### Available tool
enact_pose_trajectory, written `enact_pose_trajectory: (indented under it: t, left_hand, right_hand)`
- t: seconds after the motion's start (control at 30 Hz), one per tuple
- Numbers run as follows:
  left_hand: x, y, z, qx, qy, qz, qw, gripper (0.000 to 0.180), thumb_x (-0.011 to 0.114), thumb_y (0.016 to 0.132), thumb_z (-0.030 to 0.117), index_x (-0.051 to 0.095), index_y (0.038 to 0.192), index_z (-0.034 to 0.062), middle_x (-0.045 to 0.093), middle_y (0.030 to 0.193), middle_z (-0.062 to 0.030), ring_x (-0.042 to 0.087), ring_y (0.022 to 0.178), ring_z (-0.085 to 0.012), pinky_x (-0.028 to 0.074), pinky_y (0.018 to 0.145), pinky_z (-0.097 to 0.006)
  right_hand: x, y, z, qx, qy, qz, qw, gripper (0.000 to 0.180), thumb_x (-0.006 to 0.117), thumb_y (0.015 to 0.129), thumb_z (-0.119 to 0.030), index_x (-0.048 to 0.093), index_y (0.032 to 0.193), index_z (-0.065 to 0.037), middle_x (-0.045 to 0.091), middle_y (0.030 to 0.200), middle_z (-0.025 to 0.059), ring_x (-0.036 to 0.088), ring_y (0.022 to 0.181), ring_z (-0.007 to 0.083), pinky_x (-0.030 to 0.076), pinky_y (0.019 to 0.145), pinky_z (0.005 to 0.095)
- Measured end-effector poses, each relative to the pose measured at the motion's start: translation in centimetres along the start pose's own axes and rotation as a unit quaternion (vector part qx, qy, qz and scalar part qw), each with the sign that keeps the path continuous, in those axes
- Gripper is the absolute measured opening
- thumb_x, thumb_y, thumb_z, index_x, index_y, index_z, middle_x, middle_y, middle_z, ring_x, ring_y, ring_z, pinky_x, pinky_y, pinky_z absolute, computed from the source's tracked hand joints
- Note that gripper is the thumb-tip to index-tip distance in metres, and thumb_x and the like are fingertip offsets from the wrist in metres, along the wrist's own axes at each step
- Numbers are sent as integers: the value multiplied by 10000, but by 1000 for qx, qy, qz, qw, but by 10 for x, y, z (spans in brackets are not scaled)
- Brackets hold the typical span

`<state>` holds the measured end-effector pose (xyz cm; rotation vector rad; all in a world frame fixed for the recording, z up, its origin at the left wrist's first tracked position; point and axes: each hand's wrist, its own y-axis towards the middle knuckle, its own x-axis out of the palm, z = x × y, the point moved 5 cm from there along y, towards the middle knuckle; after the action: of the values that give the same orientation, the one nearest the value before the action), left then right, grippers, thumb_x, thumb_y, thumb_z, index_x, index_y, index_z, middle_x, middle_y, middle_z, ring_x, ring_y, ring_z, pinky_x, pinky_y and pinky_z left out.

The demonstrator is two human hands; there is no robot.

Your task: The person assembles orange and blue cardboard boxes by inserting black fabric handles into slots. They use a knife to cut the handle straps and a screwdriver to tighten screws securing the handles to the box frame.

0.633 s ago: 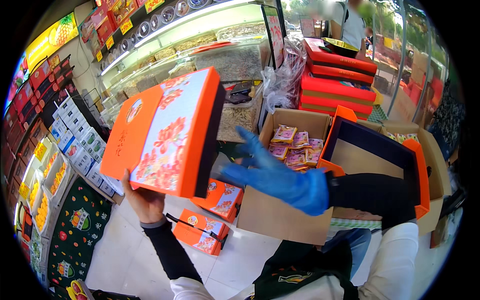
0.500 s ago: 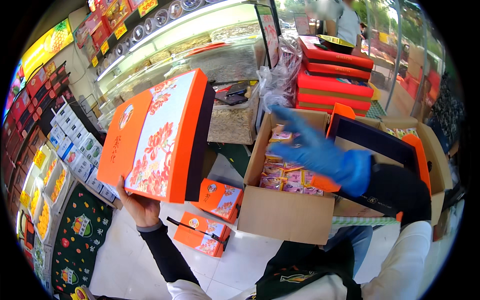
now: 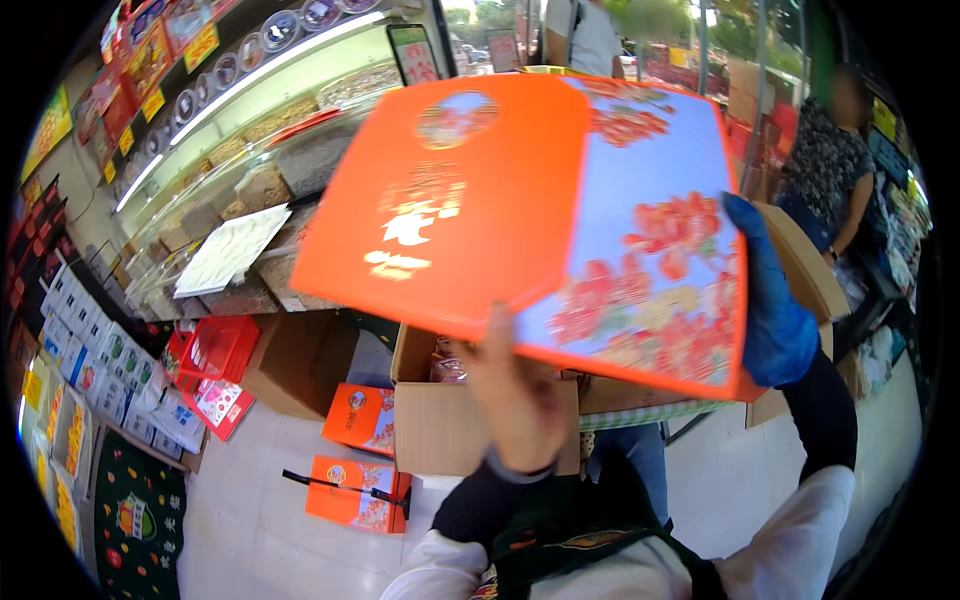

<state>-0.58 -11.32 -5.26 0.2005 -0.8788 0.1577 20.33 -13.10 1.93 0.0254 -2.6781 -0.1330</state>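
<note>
In front of the chest, an orange gift box lid (image 3: 540,210) with a blue floral panel is held up flat by both hands. Its near edge is gripped by the bare left hand (image 3: 515,400); its right edge is clasped by the blue-gloved right hand (image 3: 770,300). Below it an open cardboard carton (image 3: 450,425) is seen, with small orange boxes (image 3: 355,455) on the floor and a glass display counter (image 3: 240,170) beyond.

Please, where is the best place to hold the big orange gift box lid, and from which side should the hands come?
The orange box lid is wide, flat and tilted, so it is probably best gripped at two edges. The bare left hand takes the near lower edge from below; the blue-gloved right hand takes the right edge from the side. One hand alone would likely let it tip.
</note>
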Motion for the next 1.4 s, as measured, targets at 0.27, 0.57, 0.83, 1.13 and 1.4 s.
enact_pose_trajectory:
  t: [0.27,0.57,0.83,1.13,1.4]
  left_hand:
    - [7,21,-32,105,-49,-147,982,492,580,858,214,338,1239,21,455,1204,-86,449,1122,-210,352,963,-366]
    - [-46,6,-31,160,296,-137,932,599,711,707,10,426,1232,-35,443,1227,-132,442,1132,-210,358,936,-312]
    - [-29,5,-14,308,447,-128,830,593,743,702,145,453,1180,-51,465,1191,-171,466,1092,-298,347,928,-354]
    - [-6,7,3,369,478,-134,786,431,727,737,239,538,1005,-41,595,859,-113,589,765,-229,438,714,-288]
    - [18,3,17,389,491,-74,776,380,609,854,278,528,986,-69,597,812,-78,529,733,-129,413,690,-232]
  right_hand:
    - [-116,-13,-44,-56,39,65,996,665,559,806,-497,395,1275,-54,496,1239,113,501,1112,196,410,943,360]
    - [-153,40,-46,-9,81,0,997,677,537,805,-508,396,1280,-47,502,1236,123,513,1098,212,407,947,364]
    - [-163,70,-48,50,105,-45,992,689,518,804,-517,396,1286,-41,507,1233,131,523,1085,225,404,949,367]
    - [-175,70,-45,103,136,-92,981,702,496,802,-528,397,1291,-33,513,1230,141,535,1071,241,400,952,371]
    - [-198,71,-25,88,175,-81,977,690,481,811,-516,397,1298,-35,503,1245,144,531,1078,248,392,960,370]
